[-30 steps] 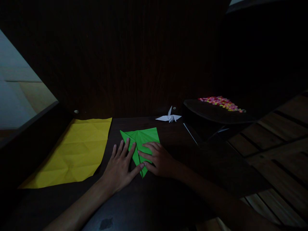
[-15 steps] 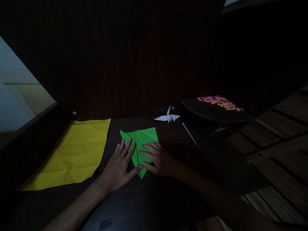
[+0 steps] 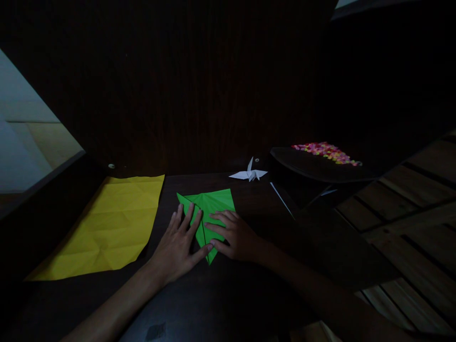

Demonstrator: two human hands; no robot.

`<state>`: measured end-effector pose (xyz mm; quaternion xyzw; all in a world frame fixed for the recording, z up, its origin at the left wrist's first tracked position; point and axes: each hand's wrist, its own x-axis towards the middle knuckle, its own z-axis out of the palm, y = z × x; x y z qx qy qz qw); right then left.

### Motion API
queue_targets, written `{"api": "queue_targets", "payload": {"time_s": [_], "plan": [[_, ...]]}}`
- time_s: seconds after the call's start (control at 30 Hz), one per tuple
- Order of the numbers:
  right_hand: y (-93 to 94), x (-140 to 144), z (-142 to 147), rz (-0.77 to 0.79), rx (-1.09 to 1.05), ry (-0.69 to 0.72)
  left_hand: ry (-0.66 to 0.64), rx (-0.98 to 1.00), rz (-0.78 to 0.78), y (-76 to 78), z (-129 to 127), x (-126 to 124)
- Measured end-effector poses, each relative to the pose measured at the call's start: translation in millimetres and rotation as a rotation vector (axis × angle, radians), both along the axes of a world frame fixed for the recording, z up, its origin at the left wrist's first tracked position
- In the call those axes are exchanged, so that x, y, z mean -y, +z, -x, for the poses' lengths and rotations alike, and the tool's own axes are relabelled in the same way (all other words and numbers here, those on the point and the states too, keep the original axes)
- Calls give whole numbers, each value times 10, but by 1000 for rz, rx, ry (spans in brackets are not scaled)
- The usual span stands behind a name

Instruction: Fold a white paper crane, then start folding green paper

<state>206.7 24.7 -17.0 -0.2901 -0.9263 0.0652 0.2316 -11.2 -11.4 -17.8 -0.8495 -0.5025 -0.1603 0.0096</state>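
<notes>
A sheet of green origami paper (image 3: 218, 199), partly folded, lies on the dark wooden desktop in front of me. Its left flap is folded toward a middle crease, and a point faces me. My left hand (image 3: 178, 247) lies flat over the left flap with fingers spread. My right hand (image 3: 235, 237) rests on the right half, its fingers stretched out and apart. The two thumbs meet near the lower point, covering part of the paper.
A creased yellow sheet (image 3: 117, 223) lies at the left. Behind the green paper stands a white paper crane (image 3: 249, 175). A thin white strip (image 3: 282, 200) lies to its right. Small pink, red and yellow pieces (image 3: 327, 152) are heaped on a rounded shelf (image 3: 302, 164). A dark panel rises behind.
Almost nothing differs. Both hands stay on the green paper in nearly the same place; the whole view has shifted very slightly.
</notes>
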Motion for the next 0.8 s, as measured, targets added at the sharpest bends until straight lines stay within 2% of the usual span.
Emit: {"api": "queue_targets", "payload": {"time_s": [0.1, 0.17, 0.43, 0.8], "plan": [[2, 3, -3, 3, -2, -4, 165, 60, -78, -73, -23, 41], [17, 9, -2, 9, 0, -6, 198, 65, -96, -110, -24, 57], [41, 15, 1, 18, 9, -12, 152, -13, -20, -64, -2, 41], [-2, 6, -3, 10, -7, -2, -8, -39, 15, -18, 21, -5]]}}
